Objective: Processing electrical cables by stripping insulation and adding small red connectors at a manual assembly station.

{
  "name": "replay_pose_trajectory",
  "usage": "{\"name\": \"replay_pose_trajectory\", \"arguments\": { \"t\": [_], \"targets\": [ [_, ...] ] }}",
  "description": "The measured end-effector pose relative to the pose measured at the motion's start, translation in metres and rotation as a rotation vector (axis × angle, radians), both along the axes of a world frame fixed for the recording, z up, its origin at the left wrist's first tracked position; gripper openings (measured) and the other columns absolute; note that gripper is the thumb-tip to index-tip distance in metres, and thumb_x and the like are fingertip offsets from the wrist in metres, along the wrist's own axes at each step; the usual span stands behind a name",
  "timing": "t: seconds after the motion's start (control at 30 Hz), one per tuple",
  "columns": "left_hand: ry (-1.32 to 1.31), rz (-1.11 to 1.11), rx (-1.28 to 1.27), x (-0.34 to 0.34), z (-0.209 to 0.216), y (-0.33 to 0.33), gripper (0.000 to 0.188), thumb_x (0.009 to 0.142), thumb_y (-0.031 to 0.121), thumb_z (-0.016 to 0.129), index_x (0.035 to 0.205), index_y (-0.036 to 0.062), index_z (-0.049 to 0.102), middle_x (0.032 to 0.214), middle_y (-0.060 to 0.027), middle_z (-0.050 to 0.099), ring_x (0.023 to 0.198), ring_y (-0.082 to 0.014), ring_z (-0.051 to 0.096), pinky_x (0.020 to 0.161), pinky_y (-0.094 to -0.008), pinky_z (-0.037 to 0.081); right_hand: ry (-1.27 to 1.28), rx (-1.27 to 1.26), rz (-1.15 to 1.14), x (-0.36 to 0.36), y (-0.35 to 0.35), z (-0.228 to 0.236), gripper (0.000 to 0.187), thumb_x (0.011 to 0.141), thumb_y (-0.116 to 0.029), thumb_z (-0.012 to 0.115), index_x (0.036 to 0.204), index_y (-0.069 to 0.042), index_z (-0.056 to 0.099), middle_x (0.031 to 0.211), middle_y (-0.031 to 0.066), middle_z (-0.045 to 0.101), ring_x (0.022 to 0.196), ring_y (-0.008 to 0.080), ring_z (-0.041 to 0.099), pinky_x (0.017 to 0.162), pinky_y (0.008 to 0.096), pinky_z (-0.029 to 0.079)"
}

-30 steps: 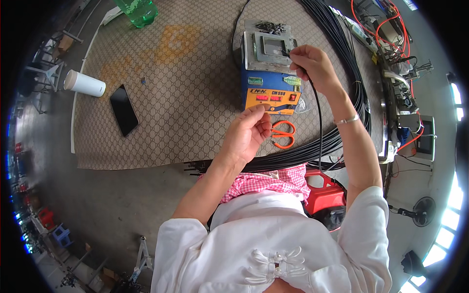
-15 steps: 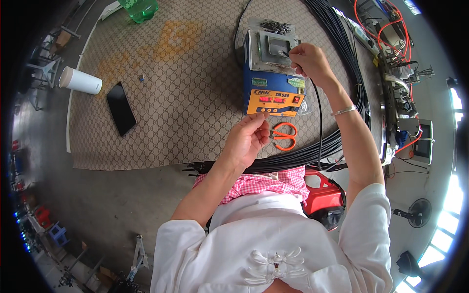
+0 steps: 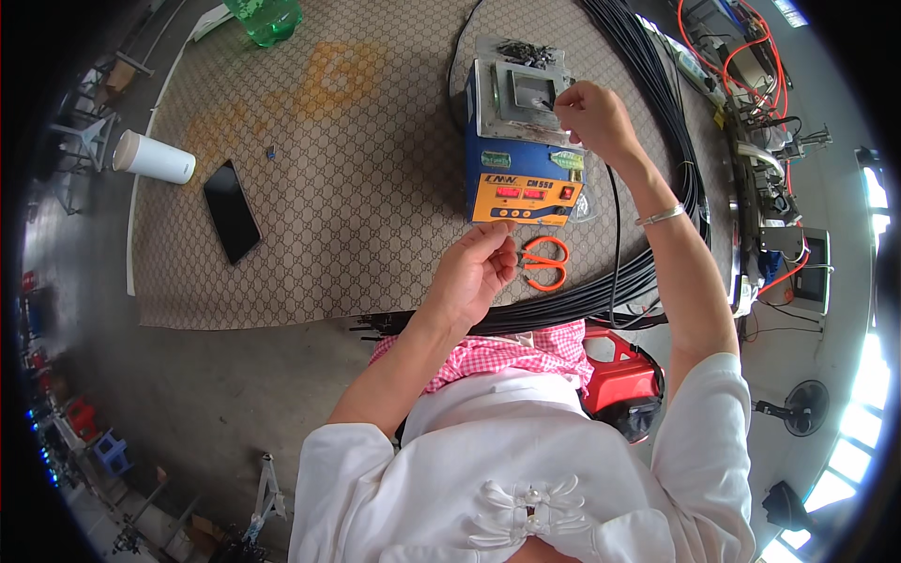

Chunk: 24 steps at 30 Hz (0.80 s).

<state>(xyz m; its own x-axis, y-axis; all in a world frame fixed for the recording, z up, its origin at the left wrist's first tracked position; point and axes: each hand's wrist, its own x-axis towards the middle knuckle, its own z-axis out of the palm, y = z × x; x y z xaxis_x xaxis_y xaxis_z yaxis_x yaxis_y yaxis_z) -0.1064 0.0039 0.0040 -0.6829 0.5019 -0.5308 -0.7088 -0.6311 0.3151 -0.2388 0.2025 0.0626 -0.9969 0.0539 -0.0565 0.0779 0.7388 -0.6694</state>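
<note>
A blue solder pot (image 3: 477, 150) with an orange front panel and lit red digits stands on the table, a square metal well (image 3: 534, 91) on top. My right hand (image 3: 597, 119) is at the well's right side, thumb and fingers pinched on a black cable (image 3: 616, 225). That cable hangs from the hand toward the table's near edge; its end by the well is hardly visible. In front of the orange panel, my left hand (image 3: 476, 266) is closed in a pinch; whatever is between its fingertips is too small to make out. Beside it lie orange-handled scissors (image 3: 547, 263), their blades partly hidden.
A thick coil of black cable (image 3: 671, 113) curves along the table's right and near edges. Dark scraps (image 3: 527, 53) lie behind the well. Further left are a phone (image 3: 232, 212), a white tumbler (image 3: 155, 157) and a green bottle (image 3: 267, 19) on the patterned tablecloth (image 3: 310, 216).
The cable tip, visible over the well before, is now mostly out of sight by my right fingers. My left hand keeps nearly the same place and pinch.
</note>
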Motion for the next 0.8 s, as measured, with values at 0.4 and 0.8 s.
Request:
{"name": "replay_pose_trajectory", "arguments": {
  "t": [0.4,0.8],
  "targets": [
    [0.295,0.06,-0.115,-0.006,0.009,0.005,0.014,0.086,0.017,0.055,0.096,0.0069,0.058,0.079,0.0016,0.057,0.072,-0.0063,0.051,0.069,-0.0222,0.042,-0.265,-1.081,-0.001,0.046,-0.003,0.014,0.015,0.083,-0.01,0.058,0.092,0.002,0.054,0.073,0.0062,0.057,0.059,0.0102,0.052,0.051,0.0194,0.043],
    [0.631,0.178,-0.258,0.004,0.06,0.024,0.021,0.086,0.014,0.057,0.101,0.0001,0.057,0.087,-0.0049,0.06,0.071,-0.0086,0.054,0.061,-0.0215,0.044,-0.288,-1.581,0.021,0.142,-0.04,-0.004,0.011,0.08,0.001,0.059,0.091,0.0,0.057,0.085,0.007,0.06,0.07,0.0136,0.056,0.063,0.026,0.047]
  ]
}}
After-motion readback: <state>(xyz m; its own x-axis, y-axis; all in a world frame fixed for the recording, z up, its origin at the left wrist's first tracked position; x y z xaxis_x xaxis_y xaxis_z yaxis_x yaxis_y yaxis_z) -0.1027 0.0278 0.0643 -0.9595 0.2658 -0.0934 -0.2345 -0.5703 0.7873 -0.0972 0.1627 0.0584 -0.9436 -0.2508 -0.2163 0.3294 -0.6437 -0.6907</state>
